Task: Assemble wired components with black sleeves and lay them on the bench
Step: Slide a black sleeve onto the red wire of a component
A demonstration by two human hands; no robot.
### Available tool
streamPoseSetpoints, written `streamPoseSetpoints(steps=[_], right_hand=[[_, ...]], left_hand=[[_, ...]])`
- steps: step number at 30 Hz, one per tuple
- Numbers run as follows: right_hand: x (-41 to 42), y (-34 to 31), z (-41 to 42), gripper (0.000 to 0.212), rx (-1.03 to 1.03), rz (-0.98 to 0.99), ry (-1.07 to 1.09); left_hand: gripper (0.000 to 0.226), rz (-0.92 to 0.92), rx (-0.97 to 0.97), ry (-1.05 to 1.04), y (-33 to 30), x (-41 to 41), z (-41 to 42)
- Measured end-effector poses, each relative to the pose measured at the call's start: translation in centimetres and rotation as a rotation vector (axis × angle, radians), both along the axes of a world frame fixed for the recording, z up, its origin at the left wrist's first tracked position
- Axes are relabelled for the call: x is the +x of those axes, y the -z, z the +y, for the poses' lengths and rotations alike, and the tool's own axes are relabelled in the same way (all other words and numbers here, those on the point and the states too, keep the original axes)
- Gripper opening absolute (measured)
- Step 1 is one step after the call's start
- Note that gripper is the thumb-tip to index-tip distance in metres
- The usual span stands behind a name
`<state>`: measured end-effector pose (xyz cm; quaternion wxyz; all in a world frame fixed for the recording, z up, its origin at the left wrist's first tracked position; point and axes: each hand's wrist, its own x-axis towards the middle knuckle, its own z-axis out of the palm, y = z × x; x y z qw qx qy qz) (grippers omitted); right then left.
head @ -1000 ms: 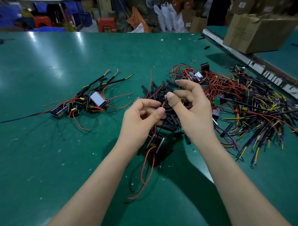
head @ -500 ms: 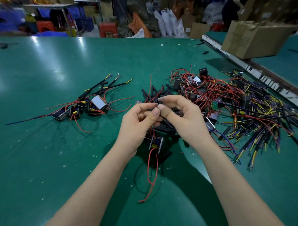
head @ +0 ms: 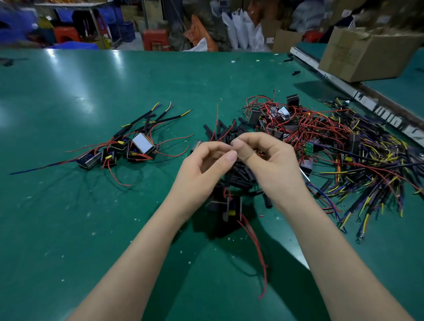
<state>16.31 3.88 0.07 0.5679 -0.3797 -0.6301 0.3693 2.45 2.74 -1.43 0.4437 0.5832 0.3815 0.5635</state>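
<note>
My left hand (head: 204, 170) and my right hand (head: 266, 163) meet fingertip to fingertip above a heap of black sleeves (head: 231, 135) at the bench's centre. Both pinch the wires of one small black component (head: 229, 207), which hangs below them with red wires (head: 254, 245) trailing toward me. What lies between the fingertips is hidden. A group of assembled components (head: 133, 146) with black sleeves lies on the green bench (head: 88, 236) to the left.
A tangle of red-wired components (head: 291, 124) and a spread of yellow, blue and black wires (head: 374, 169) fill the right side. A cardboard box (head: 365, 51) sits on a raised ledge (head: 362, 95) at far right. Stools and bags stand beyond the bench.
My right hand has come in from a spread pose until its fingertips meet the left hand's. The hanging component has stayed below them, and the view has shifted slightly.
</note>
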Motion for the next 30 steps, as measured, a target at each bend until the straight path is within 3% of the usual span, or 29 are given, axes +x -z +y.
streamPoseSetpoints(steps=[6,10,15,18,20,22,25,27,30], right_hand=[[0.1,-0.3,0.1,0.012,-0.016,0.032,0.104],[1.2,-0.9,0.5,0.012,-0.105,0.057,0.122],[4.2,-1.2,0.4,0.011,-0.26,-0.649,-0.058],[4.1,-1.5,-0.2,0.021,-0.35,-0.676,-0.289],[3.3,-1.0,-0.4,0.026,-0.372,-0.874,-0.422],[2.4,-0.2,-0.6,0.023,-0.343,-1.079,-0.457],[1.9,0.5,-0.5,0.01,-0.324,-1.126,-0.456],[1.9,0.8,-0.1,0.008,-0.268,-1.166,-0.388],[1.9,1.3,1.0,0.012,-0.063,-1.038,0.071]], left_hand=[[0.008,0.094,0.021,0.002,0.1,-0.2,0.1],[0.008,-0.203,-0.079,-0.114,-0.6,-1.0,0.5],[0.007,-0.536,-0.164,-0.183,-1.4,-2.9,1.5],[0.007,-0.554,-0.157,-0.219,-1.5,-3.0,1.6],[0.007,-0.57,-0.156,-0.224,-1.6,-2.9,1.5],[0.008,-0.592,-0.163,-0.216,-1.6,-2.9,1.5],[0.009,-0.623,-0.162,-0.223,-1.5,-3.0,1.6],[0.009,-0.649,-0.156,-0.231,-1.5,-3.2,1.7],[0.009,-0.636,-0.15,-0.223,-1.5,-3.4,1.8]])
